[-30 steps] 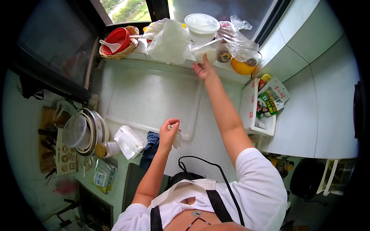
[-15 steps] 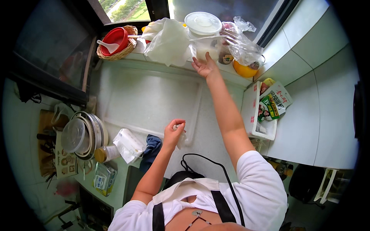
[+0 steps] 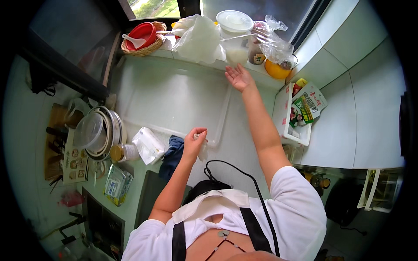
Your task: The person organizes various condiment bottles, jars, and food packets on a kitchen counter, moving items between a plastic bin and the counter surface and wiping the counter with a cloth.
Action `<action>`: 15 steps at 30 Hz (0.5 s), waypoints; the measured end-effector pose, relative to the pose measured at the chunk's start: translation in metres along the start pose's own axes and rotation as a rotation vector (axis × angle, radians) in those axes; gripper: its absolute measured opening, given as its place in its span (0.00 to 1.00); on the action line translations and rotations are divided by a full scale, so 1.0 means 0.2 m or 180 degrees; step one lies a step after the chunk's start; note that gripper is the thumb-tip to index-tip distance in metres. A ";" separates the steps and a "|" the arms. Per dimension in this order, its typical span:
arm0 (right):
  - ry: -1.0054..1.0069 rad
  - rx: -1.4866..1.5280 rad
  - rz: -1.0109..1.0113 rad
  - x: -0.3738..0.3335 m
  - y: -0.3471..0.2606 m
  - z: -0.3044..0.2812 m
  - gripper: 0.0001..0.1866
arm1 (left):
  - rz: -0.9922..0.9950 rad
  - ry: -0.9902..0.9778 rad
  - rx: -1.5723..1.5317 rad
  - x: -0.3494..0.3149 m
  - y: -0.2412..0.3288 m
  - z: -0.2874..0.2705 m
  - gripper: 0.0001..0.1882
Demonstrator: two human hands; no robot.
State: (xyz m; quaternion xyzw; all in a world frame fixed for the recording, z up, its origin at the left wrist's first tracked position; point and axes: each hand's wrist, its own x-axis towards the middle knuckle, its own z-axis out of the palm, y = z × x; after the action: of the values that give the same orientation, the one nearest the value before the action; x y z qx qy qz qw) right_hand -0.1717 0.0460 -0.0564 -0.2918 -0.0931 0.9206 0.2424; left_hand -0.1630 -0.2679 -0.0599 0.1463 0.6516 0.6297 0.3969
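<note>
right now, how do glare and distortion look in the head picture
Head view: the window is brightest; a small glint shows on the translucent tray; wall tiles have bent seams, the picture's corners go black; the whitish thing in the left hand is too indistinct to identify.

wad (image 3: 202, 152): whitish | bowl (image 3: 145, 35): red | spoon (image 3: 136, 42): white | basket (image 3: 150, 49): tan | cloth (image 3: 173, 157): dark blue | jar lid (image 3: 117, 153): golden brown

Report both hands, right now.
Left hand: closed around a crumpled whitish item.
Right hand: open, palm up, near a translucent container; contact unclear.
</note>
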 end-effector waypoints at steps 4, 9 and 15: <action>-0.0118 -0.0587 -0.0093 -0.22 0.17 -0.30 0.16 | -0.0020 0.0102 -0.0258 -0.09 -0.02 -0.09 0.11; 0.0735 -0.2775 -0.0049 -0.48 0.51 -0.68 0.16 | -0.0113 0.0329 -0.0360 -0.20 -0.09 -0.19 0.11; 0.1117 -0.5243 -0.0787 -0.56 0.72 -0.74 0.29 | -0.0099 0.0504 -0.0410 -0.29 -0.16 -0.27 0.11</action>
State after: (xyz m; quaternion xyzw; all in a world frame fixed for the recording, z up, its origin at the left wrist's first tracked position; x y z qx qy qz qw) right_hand -0.0621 -0.1302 -0.1674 -0.5012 -0.7256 0.4673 0.0624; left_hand -0.1544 -0.3515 -0.0755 0.0601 0.6413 0.6736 0.3623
